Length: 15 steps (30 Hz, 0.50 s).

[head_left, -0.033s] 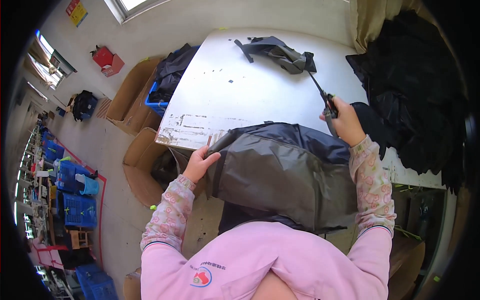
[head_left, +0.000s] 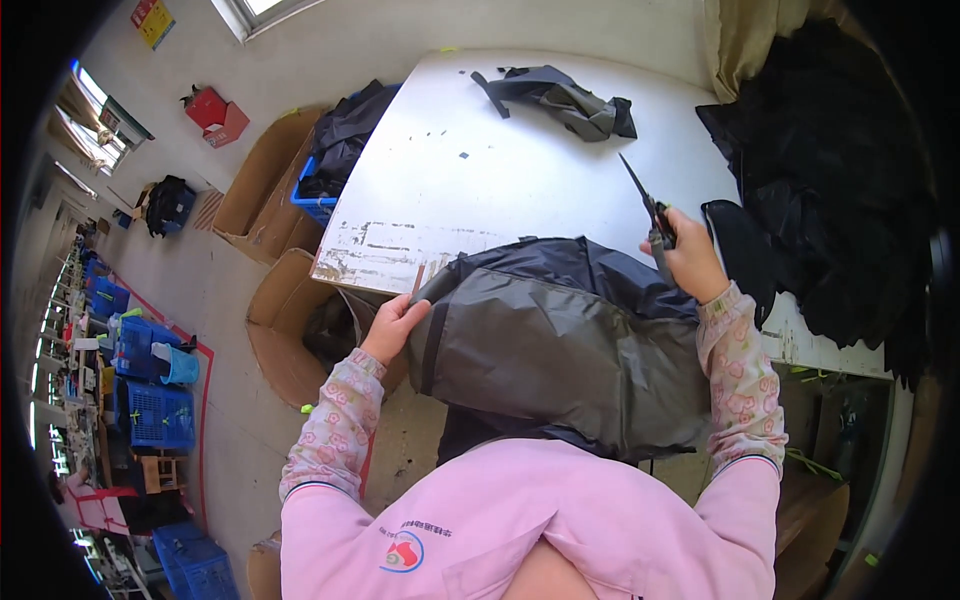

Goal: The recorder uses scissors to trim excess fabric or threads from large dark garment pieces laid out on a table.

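My left hand [head_left: 392, 328] is closed on the left edge of a dark grey-and-black fabric piece [head_left: 530, 335], thumb on top. The fabric drapes from the table's front edge across my lap, with its darker part on the far side. In my right hand [head_left: 694, 258] is a pair of dark scissors [head_left: 646, 196], fingers wrapped round the handles. Their long blades point to the far left over the white table [head_left: 420, 180], and the tip stands apart from a crumpled dark fabric piece [head_left: 570, 103] lying farther back. My palm hides part of the handles.
A big heap of black fabric [head_left: 825, 200] covers the table's right side. Left of the table stand a blue crate [head_left: 317, 205] with black cloth and open cardboard boxes [head_left: 280, 300]. Small dark scraps dot the tabletop. Blue baskets [head_left: 160, 415] line the far left.
The scissors have drawn slightly away from the crumpled piece at the back; their tip overlapped its edge before. The left hand keeps its hold on the fabric, which has shifted slightly.
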Tool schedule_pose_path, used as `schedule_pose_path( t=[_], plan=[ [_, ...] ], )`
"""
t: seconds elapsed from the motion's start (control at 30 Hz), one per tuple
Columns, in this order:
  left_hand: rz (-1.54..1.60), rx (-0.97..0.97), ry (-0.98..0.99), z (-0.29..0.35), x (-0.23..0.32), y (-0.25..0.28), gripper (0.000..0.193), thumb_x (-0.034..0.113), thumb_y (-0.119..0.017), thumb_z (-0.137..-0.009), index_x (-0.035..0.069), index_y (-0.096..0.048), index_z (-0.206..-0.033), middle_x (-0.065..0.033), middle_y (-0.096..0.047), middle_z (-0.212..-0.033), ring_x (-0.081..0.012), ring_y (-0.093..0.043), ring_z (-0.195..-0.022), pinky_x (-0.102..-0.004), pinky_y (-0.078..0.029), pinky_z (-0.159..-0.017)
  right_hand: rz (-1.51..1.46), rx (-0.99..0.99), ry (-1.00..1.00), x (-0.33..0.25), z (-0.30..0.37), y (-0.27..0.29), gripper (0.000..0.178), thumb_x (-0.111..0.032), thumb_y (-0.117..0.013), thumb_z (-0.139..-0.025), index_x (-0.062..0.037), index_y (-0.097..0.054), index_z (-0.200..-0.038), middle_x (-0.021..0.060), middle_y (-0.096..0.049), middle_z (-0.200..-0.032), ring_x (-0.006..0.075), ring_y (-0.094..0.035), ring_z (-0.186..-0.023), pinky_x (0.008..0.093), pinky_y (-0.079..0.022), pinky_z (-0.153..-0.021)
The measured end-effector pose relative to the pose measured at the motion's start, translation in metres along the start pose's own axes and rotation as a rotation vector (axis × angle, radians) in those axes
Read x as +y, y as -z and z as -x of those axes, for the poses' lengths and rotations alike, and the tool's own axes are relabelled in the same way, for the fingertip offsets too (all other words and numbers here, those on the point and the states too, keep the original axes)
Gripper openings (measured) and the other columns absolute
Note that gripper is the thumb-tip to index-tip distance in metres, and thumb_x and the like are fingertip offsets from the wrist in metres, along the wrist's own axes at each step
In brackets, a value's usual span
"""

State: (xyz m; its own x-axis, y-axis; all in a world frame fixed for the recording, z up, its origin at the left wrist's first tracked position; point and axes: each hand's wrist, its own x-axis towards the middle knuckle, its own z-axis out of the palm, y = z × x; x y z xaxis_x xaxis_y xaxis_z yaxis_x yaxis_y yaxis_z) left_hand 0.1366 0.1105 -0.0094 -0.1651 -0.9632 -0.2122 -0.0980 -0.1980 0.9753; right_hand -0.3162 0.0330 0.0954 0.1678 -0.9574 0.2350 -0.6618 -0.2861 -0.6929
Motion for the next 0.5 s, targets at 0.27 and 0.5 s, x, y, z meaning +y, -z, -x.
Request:
schedule_pose_path(
  t=[0.27,0.5],
  plan=[
    [-0.152,0.009,0.352,0.01,-0.02,0.025,0.036,0.042,-0.05,-0.098,0.009,-0.064,-0.104,0.0083,-0.049,-0.075,-0.0018,-0.038,-0.062,-0.0192,-0.031,-0.055,-0.144,-0.117,-0.251,0.079,0.097,-0.057,0.033,-0.01,-0.077,-0.071,-0.0012,-0.052,-0.089,0.0186,-0.062,-0.083,0.0354,-0.059,-0.074,0.0374,-0.047,-0.069],
    [0.147,0.002,0.15,-0.028,-0.025,-0.001,0.024,0.023,-0.056,-0.097,0.003,-0.063,-0.107,0.0013,-0.064,-0.092,-0.0063,-0.057,-0.08,-0.0214,-0.045,-0.073,0.278,-0.069,-0.074,0.065,0.116,-0.073,0.042,0.002,-0.07,-0.064,-0.0056,-0.055,-0.102,0.0111,-0.067,-0.094,0.0347,-0.062,-0.09,0.0438,-0.046,-0.072]
  ],
)
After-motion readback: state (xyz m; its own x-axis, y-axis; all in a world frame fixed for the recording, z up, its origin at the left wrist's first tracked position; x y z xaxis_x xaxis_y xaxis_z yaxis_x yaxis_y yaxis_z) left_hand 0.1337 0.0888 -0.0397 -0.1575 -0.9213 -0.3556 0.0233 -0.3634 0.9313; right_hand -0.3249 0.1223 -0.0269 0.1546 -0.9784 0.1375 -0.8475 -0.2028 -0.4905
